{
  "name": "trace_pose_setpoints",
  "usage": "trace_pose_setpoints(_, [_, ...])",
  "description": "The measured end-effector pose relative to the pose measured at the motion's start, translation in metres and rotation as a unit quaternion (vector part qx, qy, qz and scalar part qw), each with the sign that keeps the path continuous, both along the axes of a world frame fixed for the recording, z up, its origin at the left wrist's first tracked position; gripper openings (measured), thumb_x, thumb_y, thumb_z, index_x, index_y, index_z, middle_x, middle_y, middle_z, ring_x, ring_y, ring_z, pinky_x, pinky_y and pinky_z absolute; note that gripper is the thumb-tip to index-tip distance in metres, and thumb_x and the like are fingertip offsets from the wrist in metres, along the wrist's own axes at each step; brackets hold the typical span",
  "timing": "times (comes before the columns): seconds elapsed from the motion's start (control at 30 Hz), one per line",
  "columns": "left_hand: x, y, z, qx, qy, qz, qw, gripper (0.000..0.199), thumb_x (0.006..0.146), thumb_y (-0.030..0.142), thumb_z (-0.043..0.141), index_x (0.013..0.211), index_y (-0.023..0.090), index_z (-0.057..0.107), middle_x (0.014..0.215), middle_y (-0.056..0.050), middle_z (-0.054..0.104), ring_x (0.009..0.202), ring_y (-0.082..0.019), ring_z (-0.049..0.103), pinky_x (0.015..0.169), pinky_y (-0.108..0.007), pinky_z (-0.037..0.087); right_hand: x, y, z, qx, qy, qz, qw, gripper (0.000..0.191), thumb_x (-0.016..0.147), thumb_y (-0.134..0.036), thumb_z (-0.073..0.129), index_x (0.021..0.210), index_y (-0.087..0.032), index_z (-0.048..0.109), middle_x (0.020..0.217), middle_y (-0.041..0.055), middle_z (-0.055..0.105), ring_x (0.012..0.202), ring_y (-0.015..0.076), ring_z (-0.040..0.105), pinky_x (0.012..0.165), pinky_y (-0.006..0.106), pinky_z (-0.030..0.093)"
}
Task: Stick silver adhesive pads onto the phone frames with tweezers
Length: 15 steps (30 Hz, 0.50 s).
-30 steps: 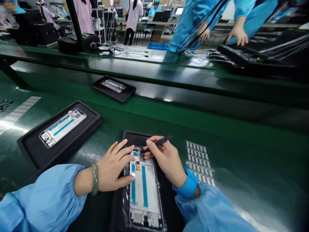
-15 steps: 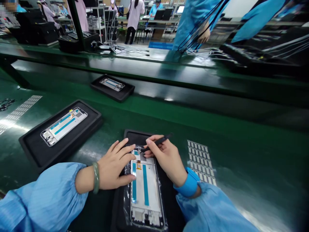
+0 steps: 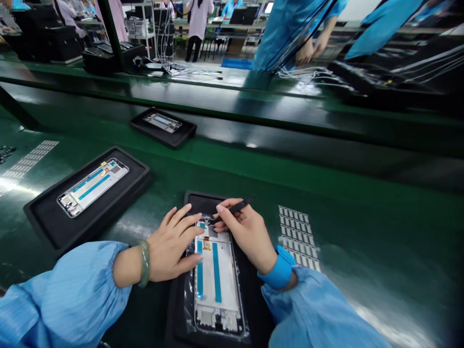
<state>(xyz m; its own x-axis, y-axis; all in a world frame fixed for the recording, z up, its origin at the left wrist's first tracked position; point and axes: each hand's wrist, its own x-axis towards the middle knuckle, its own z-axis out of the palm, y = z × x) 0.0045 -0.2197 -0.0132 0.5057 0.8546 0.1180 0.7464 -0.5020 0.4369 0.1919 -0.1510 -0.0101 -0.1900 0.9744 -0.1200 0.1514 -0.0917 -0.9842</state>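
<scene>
A phone frame (image 3: 226,280) with blue strips lies in a black tray (image 3: 177,309) in front of me, clear film showing along its edges. My left hand (image 3: 172,246) has its fingers spread, the fingertips resting on the frame's upper left edge. Black tweezers (image 3: 239,206) are pinched in my right hand (image 3: 248,232), their tip at the top of the frame, partly hidden by my fingers. A small gold connector (image 3: 206,243) sits below the tip.
Left stands a tray (image 3: 43,212) with another phone frame (image 3: 94,187); a smaller tray (image 3: 176,140) is farther back. Label sheets (image 3: 299,237) lie right, a label strip (image 3: 31,158) far left. Cables (image 3: 290,48) and people in blue and pink are beyond the raised ledge (image 3: 217,101).
The whole view has shifted slightly, with the trays a little further left and up. My hands keep almost the same pose on the frame. Behind the ledge, a person's hands have come together.
</scene>
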Motion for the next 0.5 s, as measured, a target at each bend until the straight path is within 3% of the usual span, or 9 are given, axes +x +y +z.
trace_pose_setpoints(0.23, [0.003,0.001,0.009,0.001,0.045,-0.006,0.999,0.044,0.09,0.038,0.042,0.132,0.024,0.042,0.141,-0.008,0.038,0.137,-0.03,0.017,0.108,-0.055,0.021,0.0,-0.001,0.0,0.002,-0.003,0.0,1.0,0.036,0.074,-0.05,0.064,0.088,-0.018,0.054,0.071,0.0015,0.063,0.054,0.0147,0.064,0.055,0.028,0.057])
trace_pose_setpoints(0.5, [0.008,0.002,0.016,0.001,0.082,0.002,0.997,0.044,0.09,0.038,0.042,0.131,0.021,0.043,0.138,-0.01,0.041,0.135,-0.031,0.022,0.108,-0.055,0.023,0.001,-0.001,-0.002,0.03,-0.031,0.015,0.999,0.032,0.078,-0.048,0.061,0.089,-0.019,0.054,0.072,0.0012,0.063,0.055,0.0155,0.065,0.057,0.028,0.056])
